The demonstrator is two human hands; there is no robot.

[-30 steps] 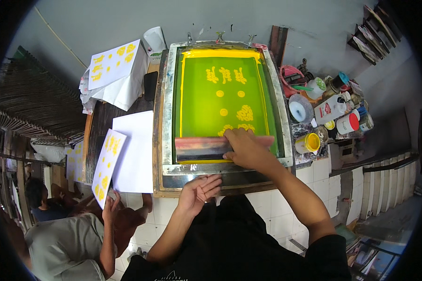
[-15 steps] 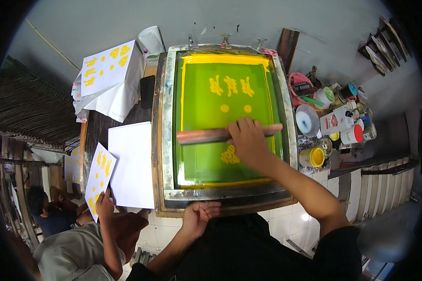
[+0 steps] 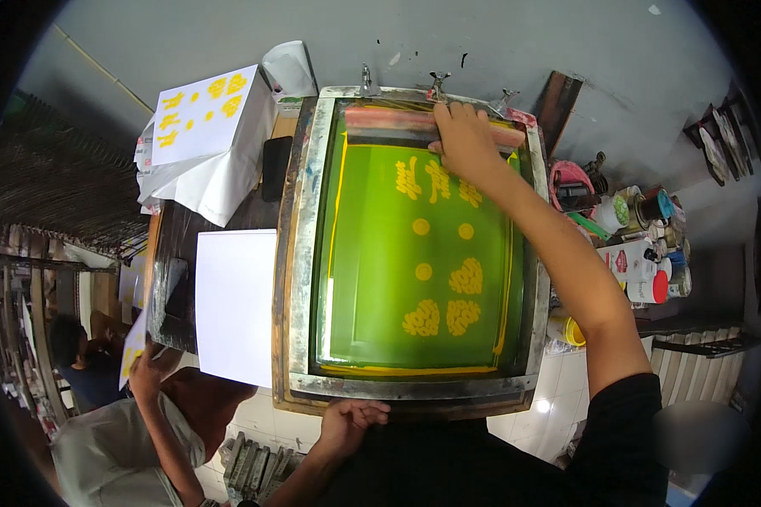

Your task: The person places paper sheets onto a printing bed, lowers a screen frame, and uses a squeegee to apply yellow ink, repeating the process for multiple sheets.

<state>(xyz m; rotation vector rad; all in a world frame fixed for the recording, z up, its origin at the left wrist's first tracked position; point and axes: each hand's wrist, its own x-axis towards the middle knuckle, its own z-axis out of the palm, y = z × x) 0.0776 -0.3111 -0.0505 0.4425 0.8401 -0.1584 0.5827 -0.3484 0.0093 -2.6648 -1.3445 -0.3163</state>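
Observation:
My right hand (image 3: pixel 469 144) is closed around a squeegee (image 3: pixel 389 125) with a reddish handle, lying crosswise at the far end of a screen-printing frame (image 3: pixel 414 388). Yellow ink characters, dots and leafy shapes stand out on the green screen mesh (image 3: pixel 372 253). A thin yellow ink line runs along its edges. Beneath the metal-edged frame is a wooden base (image 3: pixel 285 338). At the near edge of that base rests my left hand (image 3: pixel 353 425), its fingers curled in, nothing visible in them.
To the left lie a blank stack of white paper (image 3: pixel 235 304), a phone (image 3: pixel 276 169) and a printed sheet (image 3: pixel 205 114) on a wrapped pile. A co-worker's hand (image 3: pixel 146 372) holds a printed sheet (image 3: pixel 134 346). Ink pots and bottles (image 3: pixel 630 262) crowd the right side.
My right hand has pushed the squeegee from mid-screen to the far end. My left hand stays by the near edge. The co-worker's printed sheet has moved left, away from the paper stack.

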